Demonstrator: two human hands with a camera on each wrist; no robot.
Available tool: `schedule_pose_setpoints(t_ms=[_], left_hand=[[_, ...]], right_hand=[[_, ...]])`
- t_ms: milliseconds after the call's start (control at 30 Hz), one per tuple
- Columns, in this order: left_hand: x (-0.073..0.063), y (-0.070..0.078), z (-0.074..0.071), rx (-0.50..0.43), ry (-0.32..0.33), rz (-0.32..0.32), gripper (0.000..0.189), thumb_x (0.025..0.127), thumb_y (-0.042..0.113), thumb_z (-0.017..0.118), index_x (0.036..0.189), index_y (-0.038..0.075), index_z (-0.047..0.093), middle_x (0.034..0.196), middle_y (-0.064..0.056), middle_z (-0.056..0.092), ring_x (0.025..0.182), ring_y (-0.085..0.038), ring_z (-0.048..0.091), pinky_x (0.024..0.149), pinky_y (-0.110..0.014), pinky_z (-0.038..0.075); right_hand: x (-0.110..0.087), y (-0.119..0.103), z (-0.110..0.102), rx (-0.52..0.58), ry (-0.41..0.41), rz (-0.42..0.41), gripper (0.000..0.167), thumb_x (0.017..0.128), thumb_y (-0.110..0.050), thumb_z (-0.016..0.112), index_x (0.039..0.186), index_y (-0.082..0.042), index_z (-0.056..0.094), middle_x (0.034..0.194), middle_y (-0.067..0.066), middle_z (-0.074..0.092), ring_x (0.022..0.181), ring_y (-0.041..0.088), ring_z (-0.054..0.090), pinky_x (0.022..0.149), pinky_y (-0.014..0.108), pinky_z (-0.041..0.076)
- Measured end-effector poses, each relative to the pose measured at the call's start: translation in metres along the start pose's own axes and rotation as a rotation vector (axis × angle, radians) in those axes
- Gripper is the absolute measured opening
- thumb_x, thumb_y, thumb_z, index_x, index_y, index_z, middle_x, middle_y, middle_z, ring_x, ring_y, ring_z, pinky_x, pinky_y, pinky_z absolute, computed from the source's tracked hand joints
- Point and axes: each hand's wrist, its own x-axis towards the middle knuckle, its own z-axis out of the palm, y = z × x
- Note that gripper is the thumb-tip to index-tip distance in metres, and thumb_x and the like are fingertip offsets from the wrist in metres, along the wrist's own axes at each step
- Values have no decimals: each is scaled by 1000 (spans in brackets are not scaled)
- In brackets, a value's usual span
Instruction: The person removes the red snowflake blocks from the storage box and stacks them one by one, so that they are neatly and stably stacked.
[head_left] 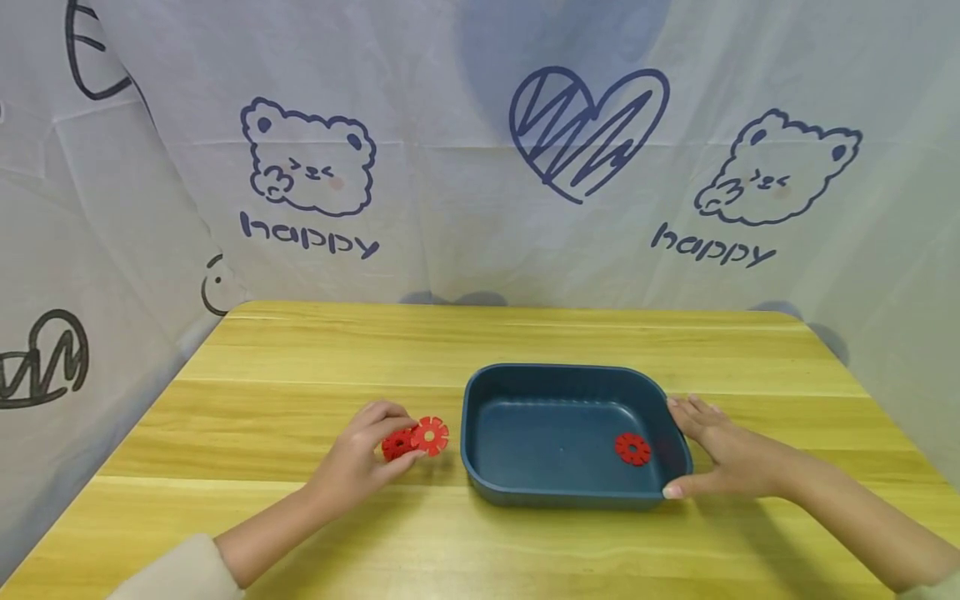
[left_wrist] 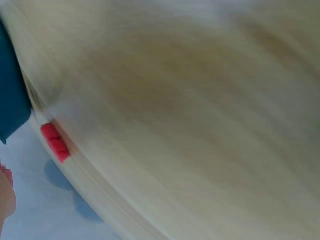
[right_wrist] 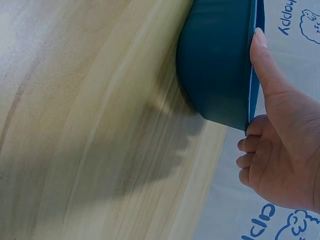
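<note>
Between the thumb and fingertips of my left hand (head_left: 358,454), a red notched building disc (head_left: 431,437) is pinched, left of a dark blue plastic bin (head_left: 566,498). Behind it, more red building discs (head_left: 398,445) show between the fingers; the left wrist view has them as a small red stack (left_wrist: 55,142) on the table. Another red disc (head_left: 633,449) lies flat inside the bin, toward its right end. My right hand (head_left: 723,454) holds the bin's right end, thumb on the near corner of the rim and fingers at the far corner.
The bin stands on a wooden table (head_left: 300,350) with light yellow grain. Pale cloth (head_left: 450,192) with blue drawings hangs behind the table and along its sides. The left wrist view is blurred over the tabletop.
</note>
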Motion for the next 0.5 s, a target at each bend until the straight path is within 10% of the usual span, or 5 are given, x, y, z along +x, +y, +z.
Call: schedule_pose_setpoints(t_ms=[500], left_hand=[[-19, -17, -13, 34, -117, -251, 25, 66, 1, 80, 89, -2, 69, 90, -4, 62, 85, -17, 58, 69, -31, 54]], right_hand=[[0, 0, -2, 5, -6, 1, 109, 72, -52, 72, 141, 14, 19, 149, 33, 14, 133, 57, 8, 101, 71, 15]])
